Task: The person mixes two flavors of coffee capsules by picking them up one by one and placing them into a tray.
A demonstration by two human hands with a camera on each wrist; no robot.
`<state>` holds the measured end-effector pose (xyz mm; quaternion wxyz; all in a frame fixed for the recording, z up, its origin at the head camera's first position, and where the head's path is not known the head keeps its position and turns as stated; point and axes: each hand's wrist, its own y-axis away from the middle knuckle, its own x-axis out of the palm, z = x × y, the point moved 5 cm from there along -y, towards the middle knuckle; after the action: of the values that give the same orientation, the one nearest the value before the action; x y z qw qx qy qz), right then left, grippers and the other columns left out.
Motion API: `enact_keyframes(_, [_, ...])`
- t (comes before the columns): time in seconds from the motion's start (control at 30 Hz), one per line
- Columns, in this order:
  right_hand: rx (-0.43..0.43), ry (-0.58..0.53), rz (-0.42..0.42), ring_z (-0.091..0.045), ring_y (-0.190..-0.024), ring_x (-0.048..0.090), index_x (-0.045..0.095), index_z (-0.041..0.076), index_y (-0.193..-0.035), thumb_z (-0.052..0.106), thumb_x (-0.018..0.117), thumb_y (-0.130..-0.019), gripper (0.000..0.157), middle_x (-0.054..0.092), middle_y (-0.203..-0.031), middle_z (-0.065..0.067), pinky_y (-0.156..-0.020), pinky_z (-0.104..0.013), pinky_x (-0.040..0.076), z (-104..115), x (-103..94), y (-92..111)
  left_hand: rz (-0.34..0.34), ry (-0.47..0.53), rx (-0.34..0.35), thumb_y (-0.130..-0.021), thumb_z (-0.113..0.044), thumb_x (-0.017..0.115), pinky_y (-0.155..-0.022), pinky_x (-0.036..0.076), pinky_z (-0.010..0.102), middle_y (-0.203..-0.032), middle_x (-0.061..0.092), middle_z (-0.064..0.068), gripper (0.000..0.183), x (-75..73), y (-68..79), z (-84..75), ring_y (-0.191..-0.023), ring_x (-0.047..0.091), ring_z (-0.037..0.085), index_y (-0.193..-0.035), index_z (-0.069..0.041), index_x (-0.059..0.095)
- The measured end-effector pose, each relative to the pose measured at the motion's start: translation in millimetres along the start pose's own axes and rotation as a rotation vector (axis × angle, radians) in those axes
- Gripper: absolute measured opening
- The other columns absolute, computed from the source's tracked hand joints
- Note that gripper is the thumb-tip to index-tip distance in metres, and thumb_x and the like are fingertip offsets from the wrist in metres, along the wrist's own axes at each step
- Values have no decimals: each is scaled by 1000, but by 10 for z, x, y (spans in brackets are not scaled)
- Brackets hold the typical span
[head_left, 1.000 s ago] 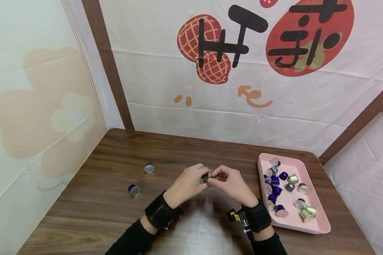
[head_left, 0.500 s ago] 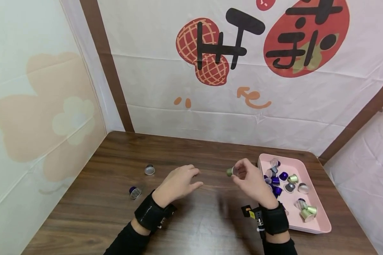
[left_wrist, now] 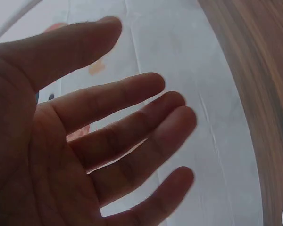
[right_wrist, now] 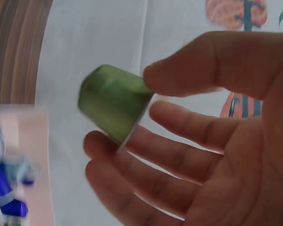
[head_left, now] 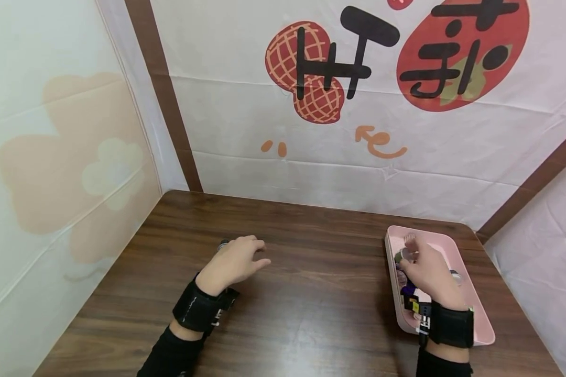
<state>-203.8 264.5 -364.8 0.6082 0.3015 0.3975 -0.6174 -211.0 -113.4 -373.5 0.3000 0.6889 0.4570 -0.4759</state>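
Observation:
My right hand (head_left: 431,269) is over the left part of the pink tray (head_left: 482,329). Between its thumb and fingertips it pinches a green coffee capsule (right_wrist: 114,101) by the rim, the green cup pointing away from the palm. My left hand (head_left: 235,261) hovers above the table's left side, fingers loosely spread and nothing in them, as the left wrist view (left_wrist: 108,136) confirms. Just behind it a dark coffee capsule (head_left: 223,244) peeks out, mostly covered by the hand. A purple capsule that stood nearer the front is hidden by the left wrist.
Purple capsules (head_left: 407,289) and others lie in the tray, many blocked from sight by the right hand and wrist. The brown wooden table (head_left: 302,293) stretches between the hands. A printed white curtain (head_left: 245,104) hangs behind the table.
Both hands were together at the green capsule. They parted; the right hand carried the capsule rightward to above the tray, while the left hand moved left towards the capsules on the table.

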Motion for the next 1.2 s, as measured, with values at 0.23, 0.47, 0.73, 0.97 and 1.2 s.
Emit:
enact_keyframes(0.23, [91, 4, 120, -30, -83, 57, 54, -7, -102, 13, 60, -87, 25, 60, -94, -19, -68, -44, 46, -404, -97, 90, 39, 5, -56, -89, -25, 67, -75, 50, 38, -106, 63, 11, 27, -31, 156, 342, -89, 61, 22, -107, -5, 66])
enact_keyframes(0.47, [253, 26, 189, -39, -92, 57, 49, -10, -114, 18, 57, -89, 38, 56, -107, -31, -70, -47, 47, -706, -207, 137, 90, 38, -123, -87, -23, 70, -74, 50, 39, -107, 62, 14, 29, -45, 292, 596, -92, 61, 26, -108, -3, 65])
enact_keyframes(0.73, [289, 36, 205, -44, -99, 54, 45, -12, -123, 28, 58, -92, 52, 51, -117, -35, -73, -50, 46, -784, -284, 141, 173, 13, -222, -79, -20, 78, -82, 46, 48, -117, 57, 21, 53, 41, 347, 777, -105, 55, 37, -121, 4, 59])
enact_keyframes(0.97, [301, 0, 211, -46, -103, 52, 44, -11, -125, 45, 53, -93, 65, 51, -119, -34, -76, -51, 46, -779, -287, 187, 211, -23, -296, -73, -9, 79, -74, 47, 43, -117, 59, 22, 59, 96, 344, 932, -90, 56, 27, -126, 7, 55])
enact_keyframes(1.2, [283, -17, 193, -43, -100, 55, 46, -10, -124, 46, 49, -95, 63, 53, -117, -32, -74, -50, 47, -766, -278, 227, 240, -56, -324, -69, -5, 80, -66, 46, 41, -101, 62, 21, 48, 110, 401, 1033, -78, 54, 26, -113, 3, 62])
